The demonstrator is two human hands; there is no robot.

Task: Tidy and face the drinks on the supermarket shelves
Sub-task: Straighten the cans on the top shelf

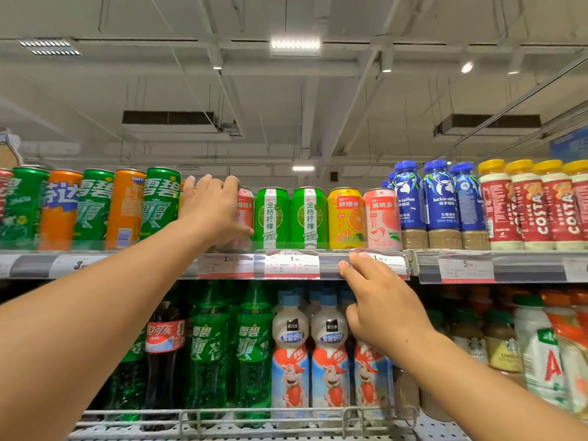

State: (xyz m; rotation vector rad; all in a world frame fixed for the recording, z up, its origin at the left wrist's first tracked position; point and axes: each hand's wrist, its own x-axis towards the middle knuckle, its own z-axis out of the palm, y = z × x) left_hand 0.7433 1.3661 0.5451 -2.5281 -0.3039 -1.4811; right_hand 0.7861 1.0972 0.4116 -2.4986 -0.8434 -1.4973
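The left hand (213,208) grips an upright pink peach can (246,214) on the top shelf (334,265), left of the green cans (273,218), while the right hand (378,300), farther right and lower, rests loose-fingered on the shelf's edge.

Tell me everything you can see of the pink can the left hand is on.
The pink can stands upright at the top shelf's front edge, left of two green cans. It looks like metal with a pink-and-red printed label. The left hand covers most of it, fingers curled over its top; only its right side shows.
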